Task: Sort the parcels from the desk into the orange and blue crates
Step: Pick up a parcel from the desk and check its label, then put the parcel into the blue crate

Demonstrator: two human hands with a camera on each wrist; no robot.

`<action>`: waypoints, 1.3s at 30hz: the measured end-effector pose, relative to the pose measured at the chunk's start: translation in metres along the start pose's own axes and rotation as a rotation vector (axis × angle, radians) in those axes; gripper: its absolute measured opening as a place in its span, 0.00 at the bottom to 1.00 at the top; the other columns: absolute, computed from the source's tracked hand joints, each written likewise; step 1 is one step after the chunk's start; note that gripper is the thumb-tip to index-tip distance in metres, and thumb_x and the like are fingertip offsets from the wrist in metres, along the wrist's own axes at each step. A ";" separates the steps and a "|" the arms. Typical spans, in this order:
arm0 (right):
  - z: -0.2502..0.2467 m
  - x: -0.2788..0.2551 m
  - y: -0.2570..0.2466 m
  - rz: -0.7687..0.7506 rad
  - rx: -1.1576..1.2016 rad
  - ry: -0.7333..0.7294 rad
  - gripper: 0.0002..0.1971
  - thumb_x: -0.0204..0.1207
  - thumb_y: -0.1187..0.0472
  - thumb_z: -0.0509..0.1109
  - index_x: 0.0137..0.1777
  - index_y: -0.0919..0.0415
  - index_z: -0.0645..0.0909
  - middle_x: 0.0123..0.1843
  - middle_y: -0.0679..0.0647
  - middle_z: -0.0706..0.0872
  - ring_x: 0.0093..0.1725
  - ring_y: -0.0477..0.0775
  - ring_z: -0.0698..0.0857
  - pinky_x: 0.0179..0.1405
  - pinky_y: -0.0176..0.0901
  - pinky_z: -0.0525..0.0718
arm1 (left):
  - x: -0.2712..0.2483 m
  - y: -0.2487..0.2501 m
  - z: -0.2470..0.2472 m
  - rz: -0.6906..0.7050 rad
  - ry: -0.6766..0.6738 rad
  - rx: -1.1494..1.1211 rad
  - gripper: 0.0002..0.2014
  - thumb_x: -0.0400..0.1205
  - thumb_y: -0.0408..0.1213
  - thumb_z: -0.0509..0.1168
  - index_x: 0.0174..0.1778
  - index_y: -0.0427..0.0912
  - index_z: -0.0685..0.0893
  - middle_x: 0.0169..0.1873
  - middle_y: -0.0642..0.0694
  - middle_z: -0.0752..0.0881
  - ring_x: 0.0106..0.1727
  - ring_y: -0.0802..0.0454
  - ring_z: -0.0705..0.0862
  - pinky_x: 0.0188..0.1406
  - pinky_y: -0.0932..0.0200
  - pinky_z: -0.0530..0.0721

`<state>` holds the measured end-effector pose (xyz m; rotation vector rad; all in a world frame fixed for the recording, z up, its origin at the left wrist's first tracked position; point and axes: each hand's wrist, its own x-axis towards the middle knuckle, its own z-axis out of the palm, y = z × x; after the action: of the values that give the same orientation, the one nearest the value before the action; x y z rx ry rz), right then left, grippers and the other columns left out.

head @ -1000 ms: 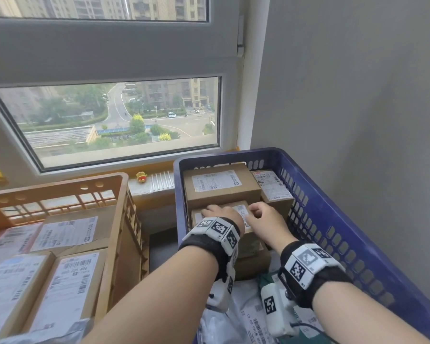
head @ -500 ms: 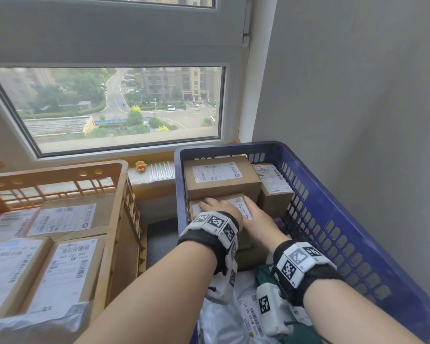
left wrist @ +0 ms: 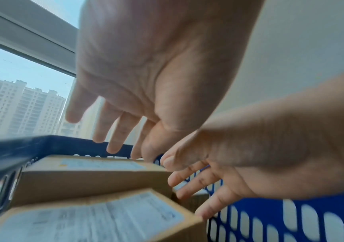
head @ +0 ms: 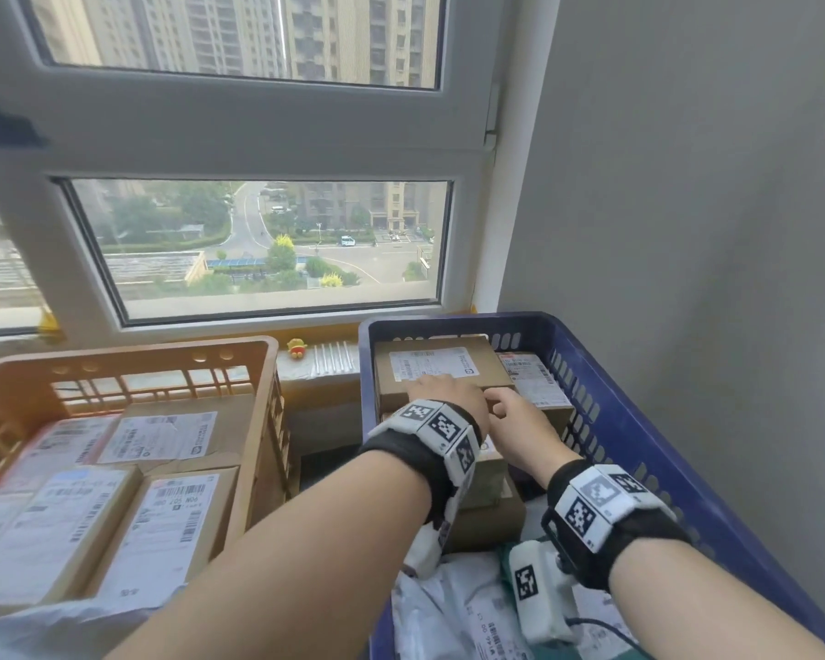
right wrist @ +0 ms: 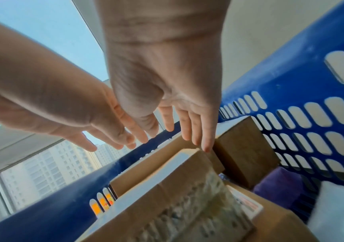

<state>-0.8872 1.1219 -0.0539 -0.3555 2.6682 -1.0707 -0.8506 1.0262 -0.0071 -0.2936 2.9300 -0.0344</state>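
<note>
The blue crate (head: 606, 369) at the right holds several cardboard parcels. A small labelled box (left wrist: 96, 217) lies on the stack in front of a larger box (head: 444, 369). My left hand (head: 441, 393) and right hand (head: 515, 416) hover side by side just above these boxes. The wrist views show the left hand (left wrist: 109, 131) and the right hand (right wrist: 187, 131) with straight, spread fingers holding nothing, a gap away from the small box (right wrist: 166, 196). The orange crate (head: 129, 354) at the left holds several labelled boxes.
Another labelled box (head: 534, 383) stands against the blue crate's right wall. White plastic mailers (head: 448, 612) fill its near end, and a purple item (right wrist: 278, 185) lies low by the wall. A grey wall rises to the right, a window and sill with a yellow toy (head: 297, 347) behind.
Both hands have come off the small box they rested on and now hover slightly farther back, over the larger box's edge. The head view has tilted upward.
</note>
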 end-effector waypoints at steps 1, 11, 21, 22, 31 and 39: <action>-0.001 -0.001 -0.005 -0.011 0.012 0.017 0.22 0.86 0.59 0.61 0.80 0.57 0.71 0.77 0.58 0.77 0.67 0.56 0.79 0.55 0.42 0.78 | -0.002 -0.006 -0.004 -0.002 0.011 -0.004 0.17 0.84 0.37 0.56 0.68 0.41 0.78 0.67 0.38 0.79 0.70 0.38 0.75 0.70 0.39 0.72; 0.004 -0.011 -0.082 -0.194 -0.011 0.108 0.12 0.83 0.63 0.63 0.61 0.57 0.85 0.55 0.51 0.84 0.52 0.50 0.79 0.49 0.41 0.75 | -0.033 -0.085 -0.035 -0.145 0.147 -0.003 0.20 0.82 0.36 0.60 0.71 0.44 0.75 0.69 0.41 0.76 0.71 0.40 0.73 0.68 0.42 0.72; 0.074 -0.051 -0.189 -0.362 -0.038 0.032 0.08 0.79 0.62 0.68 0.51 0.56 0.89 0.50 0.54 0.91 0.52 0.55 0.88 0.54 0.43 0.82 | -0.110 -0.204 -0.021 -0.261 0.248 -0.062 0.17 0.83 0.37 0.59 0.69 0.44 0.78 0.66 0.42 0.81 0.66 0.40 0.79 0.62 0.45 0.78; 0.086 -0.057 -0.202 -0.381 -0.039 0.011 0.08 0.79 0.63 0.67 0.50 0.56 0.89 0.49 0.53 0.91 0.51 0.54 0.88 0.53 0.42 0.82 | -0.121 -0.217 -0.019 -0.278 0.254 -0.072 0.17 0.84 0.37 0.59 0.69 0.44 0.78 0.66 0.42 0.81 0.66 0.41 0.79 0.62 0.45 0.78; 0.208 -0.131 -0.314 -0.548 -0.044 -0.166 0.09 0.79 0.63 0.67 0.47 0.55 0.89 0.44 0.50 0.90 0.49 0.52 0.88 0.55 0.48 0.87 | -0.227 -0.348 0.008 -0.488 0.239 -0.067 0.19 0.85 0.36 0.55 0.72 0.43 0.75 0.69 0.39 0.77 0.70 0.40 0.75 0.64 0.43 0.75; 0.319 -0.209 -0.404 -0.668 -0.025 -0.308 0.09 0.78 0.65 0.66 0.47 0.57 0.89 0.42 0.52 0.90 0.43 0.54 0.89 0.45 0.45 0.86 | -0.339 -0.456 0.039 -0.673 0.239 -0.094 0.18 0.83 0.41 0.59 0.69 0.43 0.78 0.67 0.40 0.79 0.69 0.39 0.76 0.63 0.46 0.75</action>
<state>-0.5372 0.6994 0.0339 -1.3627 2.3224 -1.0241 -0.4284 0.6464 0.0389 -1.3542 2.9058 -0.0303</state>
